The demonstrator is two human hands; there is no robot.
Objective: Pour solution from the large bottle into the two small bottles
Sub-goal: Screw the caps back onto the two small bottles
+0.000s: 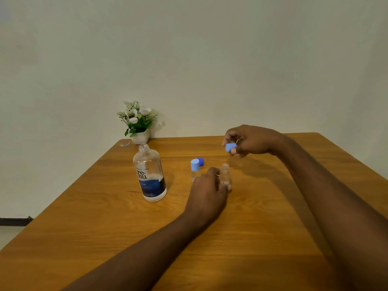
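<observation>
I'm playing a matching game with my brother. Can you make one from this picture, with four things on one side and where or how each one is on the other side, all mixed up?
Things:
1. large bottle
2. dark blue cap
3. loose light blue cap
4. flower pot

Where or how:
a. pinched in the right hand
b. at the far edge of the table
c. standing upright with no cap on
d. lying on the table just behind the capped small bottle

Pairs: 1-c, 2-d, 3-a, 4-b.
</observation>
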